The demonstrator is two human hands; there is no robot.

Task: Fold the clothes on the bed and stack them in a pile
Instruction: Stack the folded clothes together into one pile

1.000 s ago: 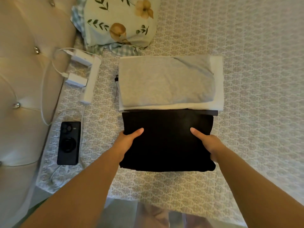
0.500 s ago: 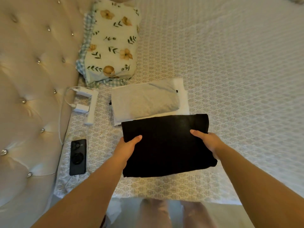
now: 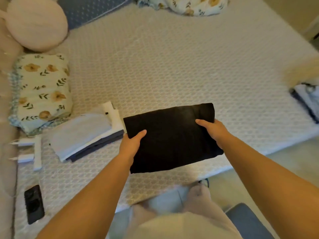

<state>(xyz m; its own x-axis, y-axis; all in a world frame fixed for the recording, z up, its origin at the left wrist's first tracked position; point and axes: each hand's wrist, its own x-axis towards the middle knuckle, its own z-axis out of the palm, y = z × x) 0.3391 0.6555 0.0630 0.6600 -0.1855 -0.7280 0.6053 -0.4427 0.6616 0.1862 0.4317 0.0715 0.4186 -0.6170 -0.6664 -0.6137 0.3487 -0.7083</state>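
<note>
Both my hands are on the black fold (image 3: 172, 137) — left hand (image 3: 132, 144) grips its left edge, thumb on top, right hand (image 3: 213, 131) grips the right edge the same way. I've got it between them, tilted, above the bed (image 3: 172, 66), just right of the pile (image 3: 84, 135). The pile — grey on top, white and dark layers under — sits beside the floral pillow (image 3: 41, 94). Phone (image 3: 33, 204) lies at the near left.

both arms outstretched, left hand (image 3: 132, 142) gripping, right hand (image 3: 213, 131) gripping
</note>
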